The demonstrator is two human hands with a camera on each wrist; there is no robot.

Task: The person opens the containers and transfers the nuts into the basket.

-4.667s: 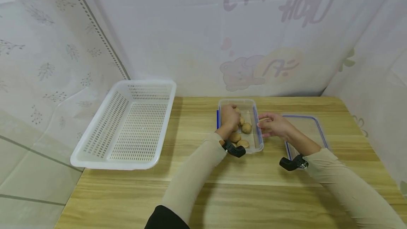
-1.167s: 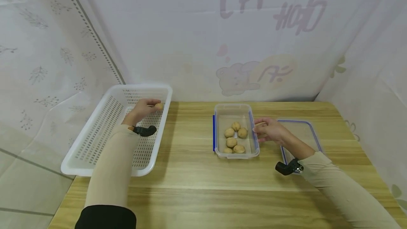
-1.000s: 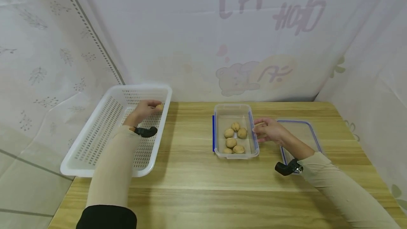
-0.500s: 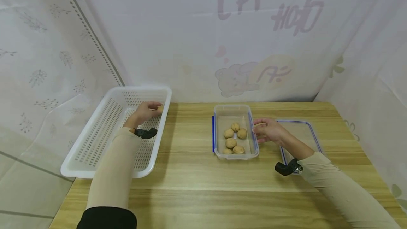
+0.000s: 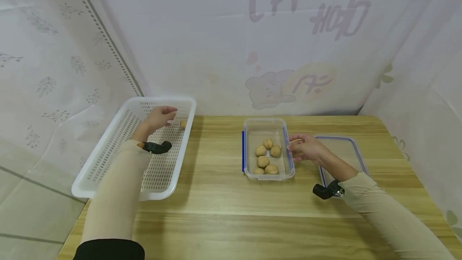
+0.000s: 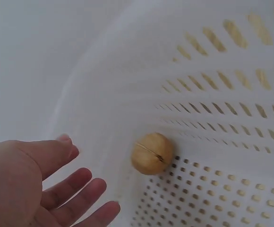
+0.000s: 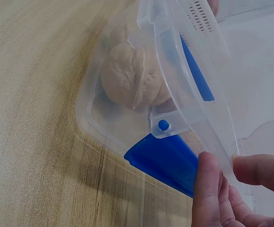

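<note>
A walnut [image 6: 151,153] lies in the corner of the white perforated basket [image 5: 159,196], against its right wall in the head view. My left hand [image 5: 157,118] hovers over the basket's inside, fingers spread and holding nothing, a short way left of that walnut. At mid-table stands a clear plastic food box [image 5: 268,177] with blue clips, without its lid on, and several walnuts [image 5: 263,161] lie in it. My right hand [image 5: 306,147] holds the box's right wall between thumb and fingers, beside a hanging blue clip [image 7: 167,158].
The box's clear lid [image 5: 339,141], edged in blue, lies on the wooden table [image 5: 216,196] to the right, partly under my right forearm. Behind the table hangs a printed white cloth [image 5: 216,51], with more cloth along both sides.
My left hand carried a walnut from the box to the basket, let go of it there and drew back to the left. The right hand stays at the box.
</note>
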